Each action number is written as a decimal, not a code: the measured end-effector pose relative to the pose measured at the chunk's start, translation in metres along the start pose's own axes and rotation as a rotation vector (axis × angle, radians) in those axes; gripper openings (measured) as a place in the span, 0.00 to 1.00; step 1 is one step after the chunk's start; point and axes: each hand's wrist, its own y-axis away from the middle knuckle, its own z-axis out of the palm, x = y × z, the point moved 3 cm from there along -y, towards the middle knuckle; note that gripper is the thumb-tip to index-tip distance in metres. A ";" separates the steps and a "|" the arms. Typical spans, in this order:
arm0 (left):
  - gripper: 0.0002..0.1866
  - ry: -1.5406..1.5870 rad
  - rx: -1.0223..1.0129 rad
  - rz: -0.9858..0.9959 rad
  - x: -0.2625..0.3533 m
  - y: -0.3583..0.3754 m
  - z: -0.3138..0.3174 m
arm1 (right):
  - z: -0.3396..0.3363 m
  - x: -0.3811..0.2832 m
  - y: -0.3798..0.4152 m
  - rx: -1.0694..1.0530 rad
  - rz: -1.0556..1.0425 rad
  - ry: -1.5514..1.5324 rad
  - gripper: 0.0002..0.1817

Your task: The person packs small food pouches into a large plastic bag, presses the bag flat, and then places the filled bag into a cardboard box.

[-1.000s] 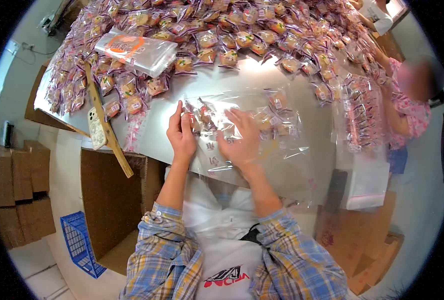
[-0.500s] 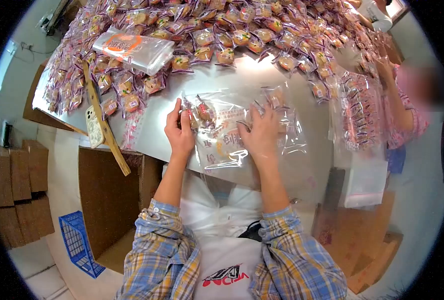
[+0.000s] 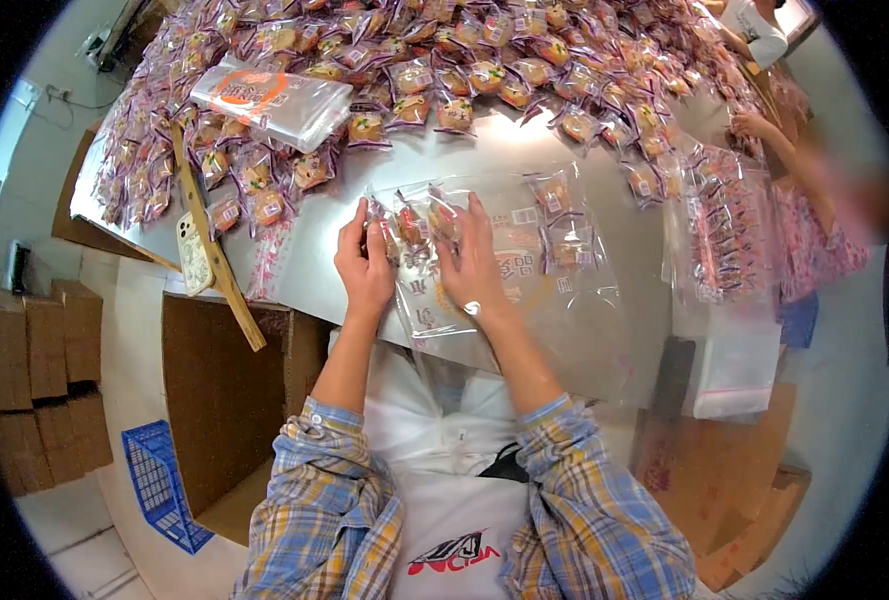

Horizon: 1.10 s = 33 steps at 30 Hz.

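A large clear printed bag [image 3: 510, 310] lies flat at the table's near edge, with several small wrapped cakes in or under its film. My left hand [image 3: 365, 262] stands on edge at the bag's left side, fingers apart, beside the leftmost wrapped packets. Cupped against the right side of these packets is my right hand [image 3: 472, 262], its thumb apart from the fingers. Between the two hands the packets [image 3: 412, 225] stand in a short row. Two wrapped cakes [image 3: 555, 195] rest to the right, away from my hands.
A heap of wrapped cakes [image 3: 485, 75] covers the far table. Flat bags [image 3: 275, 102], a wooden strip [image 3: 205, 230] and a phone [image 3: 194, 253] lie left. A filled bag [image 3: 722, 225] is right, near a co-worker's arm [image 3: 800, 165]. An open carton [image 3: 220, 390] stands below left.
My right hand has moved left across the bag, closer to my left hand and the packets. The two right-hand cakes are now uncovered. The co-worker's arm has shifted.
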 end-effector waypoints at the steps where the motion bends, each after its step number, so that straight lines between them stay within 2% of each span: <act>1: 0.23 -0.003 -0.001 0.001 0.000 0.000 0.000 | -0.002 -0.003 -0.001 -0.008 -0.010 0.039 0.39; 5: 0.23 0.009 0.000 -0.007 -0.002 0.000 0.000 | -0.025 -0.024 -0.002 -0.039 -0.044 0.113 0.41; 8: 0.23 0.006 -0.005 -0.015 -0.001 0.001 0.000 | -0.044 0.012 0.011 0.104 -0.065 0.315 0.39; 11: 0.24 -0.012 -0.011 0.010 0.000 0.001 0.000 | -0.076 0.011 -0.003 0.249 0.124 0.681 0.37; 14: 0.24 -0.021 -0.022 0.004 0.003 -0.001 0.001 | -0.091 0.024 -0.015 0.390 0.066 0.883 0.34; 17: 0.24 -0.032 -0.040 -0.026 -0.004 0.001 0.001 | -0.098 0.043 -0.024 0.319 0.173 0.767 0.33; 20: 0.23 -0.084 -0.035 0.006 0.000 -0.002 -0.001 | -0.098 0.030 -0.025 0.178 0.143 0.468 0.29; 22: 0.23 -0.094 -0.053 -0.032 0.001 -0.001 0.001 | -0.085 -0.003 -0.020 0.168 0.235 0.213 0.25; 23: 0.23 -0.073 -0.032 0.011 0.003 -0.001 0.002 | -0.075 -0.014 -0.015 0.157 0.290 0.088 0.23; 25: 0.23 -0.043 -0.039 -0.068 -0.004 0.001 0.002 | -0.047 -0.001 -0.009 0.233 0.261 -0.013 0.22; 26: 0.23 -0.030 -0.044 -0.103 -0.007 0.001 0.001 | -0.041 0.008 -0.004 0.250 0.254 -0.006 0.22; 27: 0.22 -0.033 -0.032 -0.059 -0.009 0.001 0.001 | -0.039 0.006 -0.003 0.267 0.247 0.002 0.22; 30: 0.22 -0.047 0.009 0.009 -0.007 0.000 0.002 | -0.049 0.002 -0.005 0.170 0.156 0.136 0.26; 33: 0.23 -0.057 -0.021 -0.008 0.002 0.001 0.002 | -0.055 -0.004 -0.003 0.158 0.067 0.245 0.32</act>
